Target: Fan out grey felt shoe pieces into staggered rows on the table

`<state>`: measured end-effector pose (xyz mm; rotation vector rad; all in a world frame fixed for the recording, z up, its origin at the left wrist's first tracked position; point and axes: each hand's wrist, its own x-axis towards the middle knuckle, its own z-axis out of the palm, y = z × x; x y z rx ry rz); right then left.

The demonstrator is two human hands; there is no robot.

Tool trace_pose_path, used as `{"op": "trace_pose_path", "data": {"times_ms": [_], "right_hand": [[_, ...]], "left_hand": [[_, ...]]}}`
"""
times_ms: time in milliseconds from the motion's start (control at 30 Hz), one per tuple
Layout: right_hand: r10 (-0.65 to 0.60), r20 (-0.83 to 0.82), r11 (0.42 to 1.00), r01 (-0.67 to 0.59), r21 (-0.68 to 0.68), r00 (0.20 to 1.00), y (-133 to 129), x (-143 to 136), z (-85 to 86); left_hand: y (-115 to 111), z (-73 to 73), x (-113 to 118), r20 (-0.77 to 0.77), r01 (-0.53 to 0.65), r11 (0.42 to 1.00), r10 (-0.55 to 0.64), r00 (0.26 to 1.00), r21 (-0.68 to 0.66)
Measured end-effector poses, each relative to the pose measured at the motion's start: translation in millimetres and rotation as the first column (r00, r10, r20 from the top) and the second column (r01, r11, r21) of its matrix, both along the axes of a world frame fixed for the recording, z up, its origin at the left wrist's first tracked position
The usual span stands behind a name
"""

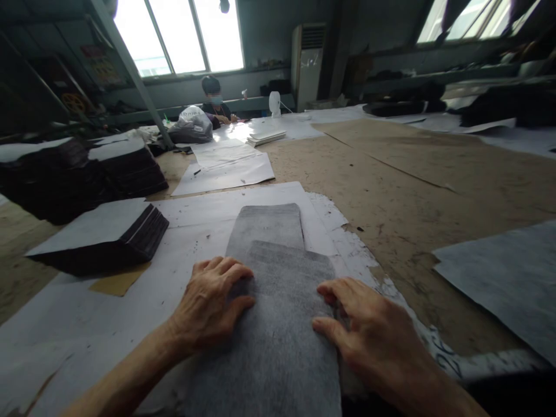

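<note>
A grey fabric sheet [282, 313] lies on white paper [191, 231] in front of me, overlapping a second grey sheet [267, 223] just beyond it. My left hand [211, 304] rests on the near sheet's left edge, fingers curled over it. My right hand [369, 330] lies flat at the sheet's right edge, fingertips touching the fabric. Neither hand lifts anything.
A dark stack topped with white paper [104, 234] sits at my left, with bigger dark stacks [78, 171] behind. Brown board [412, 185] covers the table to the right, with a grey sheet [508, 278]. A person [212, 101] sits at the far end near a plastic bag [191, 124].
</note>
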<state>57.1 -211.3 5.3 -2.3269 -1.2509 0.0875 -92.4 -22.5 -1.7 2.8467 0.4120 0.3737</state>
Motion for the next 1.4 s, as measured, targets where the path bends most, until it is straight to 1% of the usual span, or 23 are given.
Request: {"op": "trace_pose_path", "data": {"times_ms": [67, 133, 233, 300, 367, 433, 533, 567, 700, 767, 867, 967, 1100, 1167, 1200, 1267, 1300, 1333, 1367, 1400], "right_hand": [[-0.067, -0.127, 0.989, 0.049, -0.139, 0.99, 5.0, 0.8, 4.3], [-0.144, -0.234, 0.968, 0.088, -0.236, 0.962, 8.9, 1.8, 7.4], [-0.229, -0.314, 0.947, 0.136, -0.292, 0.921, 10.5, 1.9, 8.4], [-0.249, -0.318, 0.943, 0.154, -0.294, 0.915, 8.9, 0.7, 6.8], [-0.234, -0.301, 0.951, 0.153, -0.269, 0.925, 6.7, -0.7, 4.2], [-0.22, -0.264, 0.957, 0.154, -0.248, 0.939, 5.5, -2.0, 1.6], [-0.225, -0.241, 0.957, 0.167, -0.239, 0.944, 6.1, -2.9, -0.3], [-0.224, -0.244, 0.958, 0.168, -0.23, 0.943, 6.7, -2.8, -0.3], [-0.22, -0.279, 0.966, 0.168, -0.197, 0.935, 8.3, -0.9, -0.3], [-0.218, -0.288, 0.968, 0.169, -0.186, 0.932, 8.9, 0.6, -1.5], [-0.206, -0.313, 0.971, 0.156, -0.179, 0.927, 9.5, 2.2, -3.9], [-0.215, -0.325, 0.967, 0.154, -0.202, 0.921, 9.3, 2.2, -4.4], [-0.23, -0.289, 0.961, 0.17, -0.218, 0.929, 9.6, 1.5, -3.2], [-0.233, -0.238, 0.96, 0.184, -0.21, 0.943, 9.8, 0.8, -4.0], [-0.23, -0.205, 0.96, 0.187, -0.207, 0.951, 9.4, 0.1, -5.1], [-0.219, -0.11, 0.965, 0.199, -0.169, 0.969, 7.2, -2.4, -8.9], [-0.209, -0.037, 0.973, 0.204, -0.107, 0.977, 5.3, -4.1, -11.4], [-0.191, 0.052, 0.981, 0.191, -0.013, 0.98, 2.9, -6.0, -14.0], [-0.168, 0.151, 0.983, 0.155, 0.096, 0.974, 0.4, -8.1, -16.4], [-0.143, 0.247, 0.976, 0.095, 0.195, 0.958, -2.1, -10.1, -18.3]], "left_hand": [[1.2, 5.3, 5.2, -0.081, -0.029, 0.997, 0.024, 0.996, -0.065], [2.5, 10.0, 9.2, -0.142, -0.068, 0.991, 0.051, 0.989, -0.117], [3.4, 14.7, 11.4, -0.227, -0.196, 0.968, 0.158, 0.961, -0.155], [3.3, 16.2, 10.4, -0.3, -0.315, 0.929, 0.25, 0.921, -0.193], [3.3, 16.4, 8.1, -0.343, -0.393, 0.885, 0.299, 0.891, -0.25], [4.1, 15.6, 5.8, -0.337, -0.405, 0.862, 0.3, 0.892, -0.305], [7.9, 12.7, 4.3, -0.302, -0.386, 0.846, 0.283, 0.91, -0.369], [9.7, 11.5, 4.3, -0.3, -0.385, 0.833, 0.278, 0.912, -0.397], [16.2, 7.2, 5.5, -0.292, -0.398, 0.752, 0.28, 0.915, -0.526], [17.6, 6.1, 6.1, -0.285, -0.4, 0.736, 0.286, 0.915, -0.546], [17.7, 5.6, 6.5, -0.277, -0.395, 0.738, 0.286, 0.917, -0.548], [17.4, 5.5, 6.8, -0.272, -0.386, 0.742, 0.279, 0.921, -0.548], [15.9, 7.9, 7.9, -0.265, -0.37, 0.757, 0.265, 0.927, -0.539], [12.9, 10.1, 8.5, -0.268, -0.371, 0.778, 0.267, 0.926, -0.507], [10.7, 10.9, 8.4, -0.27, -0.377, 0.799, 0.277, 0.922, -0.468], [5.2, 10.7, 6.7, -0.225, -0.385, 0.86, 0.324, 0.919, -0.336], [2.2, 9.4, 5.1, -0.163, -0.377, 0.892, 0.345, 0.924, -0.248], [-0.5, 7.5, 3.0, -0.079, -0.355, 0.922, 0.346, 0.935, -0.155], [-2.9, 5.2, 0.6, 0.015, -0.318, 0.946, 0.319, 0.948, -0.068], [-4.7, 2.7, -1.6, 0.09, -0.268, 0.963, 0.267, 0.96, 0.01]]}}
